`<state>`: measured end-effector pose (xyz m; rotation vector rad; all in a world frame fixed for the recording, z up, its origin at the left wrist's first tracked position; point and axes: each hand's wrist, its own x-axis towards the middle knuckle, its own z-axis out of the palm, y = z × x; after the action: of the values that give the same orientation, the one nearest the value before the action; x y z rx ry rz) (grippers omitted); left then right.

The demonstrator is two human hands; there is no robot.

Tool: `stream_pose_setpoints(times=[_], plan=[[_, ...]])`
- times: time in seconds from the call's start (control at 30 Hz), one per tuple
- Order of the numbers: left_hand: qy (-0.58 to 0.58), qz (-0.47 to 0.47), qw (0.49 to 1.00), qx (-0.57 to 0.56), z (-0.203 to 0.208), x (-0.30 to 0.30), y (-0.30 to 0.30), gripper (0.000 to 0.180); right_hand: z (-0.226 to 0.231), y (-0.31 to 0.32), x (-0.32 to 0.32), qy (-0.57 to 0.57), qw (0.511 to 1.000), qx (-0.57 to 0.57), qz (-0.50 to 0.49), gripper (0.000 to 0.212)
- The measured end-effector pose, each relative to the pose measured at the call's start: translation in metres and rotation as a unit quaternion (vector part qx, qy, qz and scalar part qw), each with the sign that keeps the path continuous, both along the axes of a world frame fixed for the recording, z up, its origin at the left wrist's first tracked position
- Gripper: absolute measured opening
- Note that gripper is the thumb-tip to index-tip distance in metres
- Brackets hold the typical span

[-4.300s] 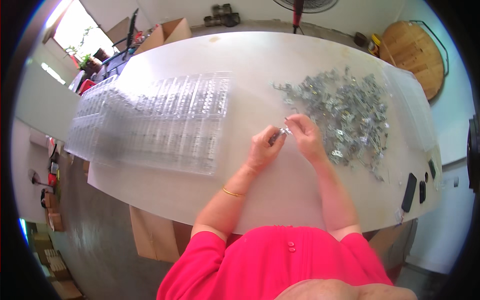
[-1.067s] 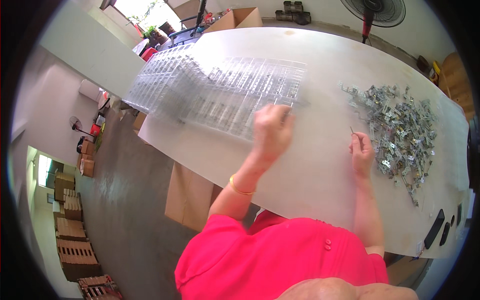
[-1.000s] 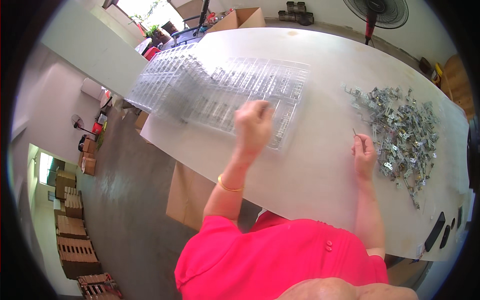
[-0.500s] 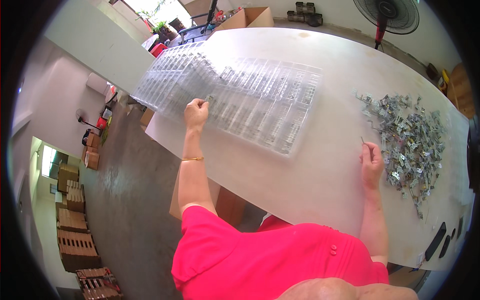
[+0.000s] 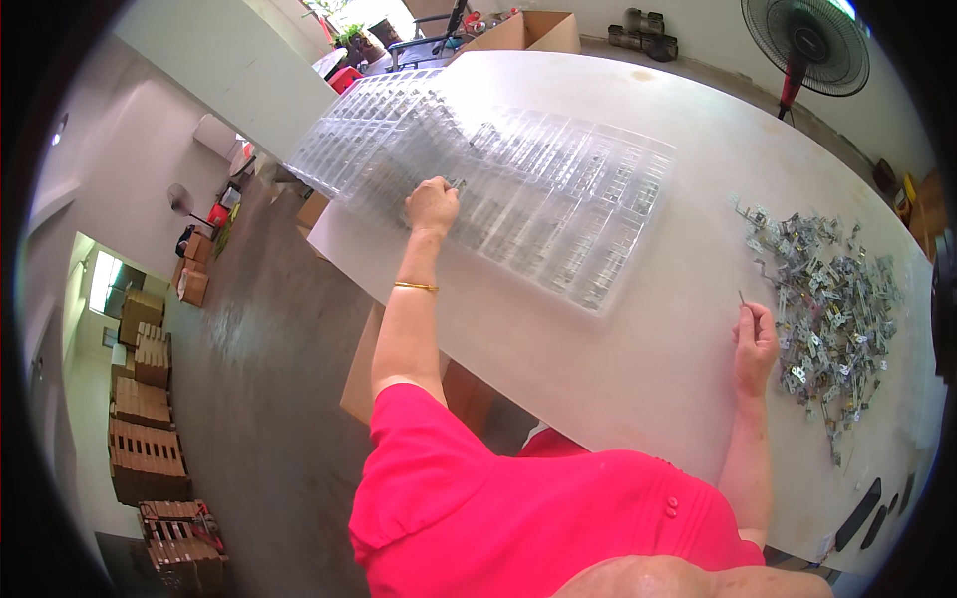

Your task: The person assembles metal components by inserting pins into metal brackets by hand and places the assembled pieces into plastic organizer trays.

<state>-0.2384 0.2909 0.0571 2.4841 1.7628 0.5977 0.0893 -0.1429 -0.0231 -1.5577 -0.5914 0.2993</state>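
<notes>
My left hand [image 5: 432, 205] reaches far out over a large clear plastic compartment tray [image 5: 558, 199], fingers closed on a small metal part at its left portion. A second clear tray [image 5: 369, 130] overlaps it further left. My right hand [image 5: 755, 344] rests on the white table [image 5: 618, 359], pinching a thin metal pin that sticks up. Just to the right of that hand lies a heap of small silvery metal parts [image 5: 827, 299].
A standing fan [image 5: 805, 45] and cardboard boxes [image 5: 518, 30] are beyond the table's far edge. Dark flat objects [image 5: 862, 510] lie near the table's near right corner. Stacked crates [image 5: 150, 448] stand on the concrete floor at left.
My left hand went from beside my right hand across to the tray's left part, carrying a small part. My right hand stayed beside the heap, holding a pin. The view swung left.
</notes>
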Motion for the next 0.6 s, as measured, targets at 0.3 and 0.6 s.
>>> stream_pose_setpoints(times=[0.3,0.6], plan=[[-0.05,-0.033,0.997,0.044,-0.014,-0.011,0.009,0.019,0.009,0.001,-0.004,-0.009,1.0,-0.015,0.003,0.01],[-0.037,-0.004,0.999,0.037,-0.006,-0.025,0.004,0.016,0.006,0.0,-0.002,-0.01,1.0,-0.008,0.005,0.01]])
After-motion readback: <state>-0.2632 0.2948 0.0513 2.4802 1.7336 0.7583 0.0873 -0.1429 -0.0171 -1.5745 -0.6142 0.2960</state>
